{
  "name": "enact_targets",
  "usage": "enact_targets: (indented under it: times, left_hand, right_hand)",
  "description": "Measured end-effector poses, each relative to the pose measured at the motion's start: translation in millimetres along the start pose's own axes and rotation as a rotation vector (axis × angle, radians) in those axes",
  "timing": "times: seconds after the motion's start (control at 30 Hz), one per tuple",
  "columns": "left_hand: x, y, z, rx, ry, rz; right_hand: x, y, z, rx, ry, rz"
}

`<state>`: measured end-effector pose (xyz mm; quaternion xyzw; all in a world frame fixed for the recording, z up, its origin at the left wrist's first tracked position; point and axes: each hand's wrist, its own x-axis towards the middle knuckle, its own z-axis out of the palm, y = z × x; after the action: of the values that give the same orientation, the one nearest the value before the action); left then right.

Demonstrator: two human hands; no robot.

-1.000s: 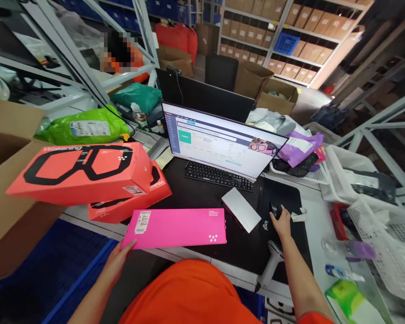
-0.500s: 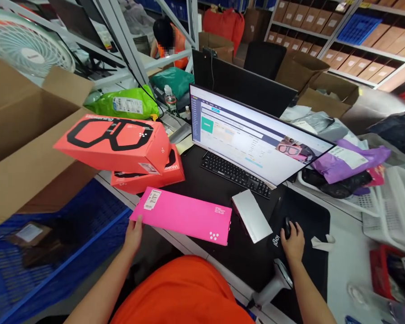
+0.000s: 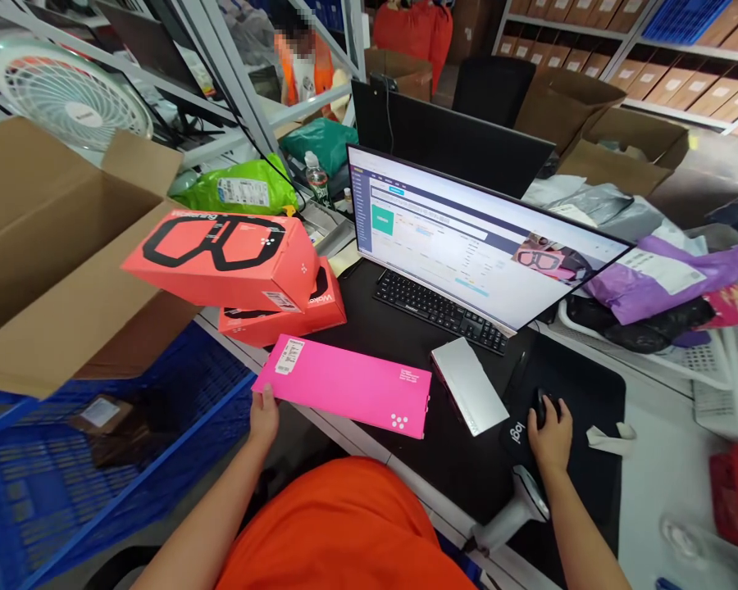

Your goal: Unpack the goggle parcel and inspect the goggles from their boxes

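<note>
My left hand grips the near left corner of a flat pink box that lies on the black desk mat, half over the desk's front edge. My right hand rests curled over a black mouse on the dark mouse pad. Behind the pink box, two orange boxes printed with goggles are stacked. A monitor with a keyboard below it faces me. A flat silver box lies between the pink box and the mouse pad.
A big open cardboard carton stands at the left above a blue crate. A green parcel, purple and grey parcels, a white basket, a fan and a white handheld scanner surround the desk. Another person in an orange vest works behind the shelving.
The view has swung left and down. My left hand shifted along the pink box's near corner and now holds it. My right hand stays on the mouse.
</note>
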<state>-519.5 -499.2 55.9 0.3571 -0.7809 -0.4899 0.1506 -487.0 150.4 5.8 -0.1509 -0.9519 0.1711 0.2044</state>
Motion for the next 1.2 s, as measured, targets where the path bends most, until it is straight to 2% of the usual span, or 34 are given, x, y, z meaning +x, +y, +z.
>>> enact_targets:
  times: [0.27,0.67,0.87,1.2]
  left_hand:
    - [2,-5,-1.0,-0.006,-0.038,0.070]
    - [3,-14,2.1,-0.032,0.004,0.092]
    - [5,-21,0.6,-0.011,0.017,0.077]
    - [4,-21,0.4,-0.018,0.006,0.063]
  right_hand:
    - [-1,-2,1,0.010,0.003,0.036]
    - [-1,-2,0,0.022,0.017,0.009]
    - [-3,0,3,0.027,-0.025,0.059]
    - [-1,-4,0,-0.014,-0.006,-0.015]
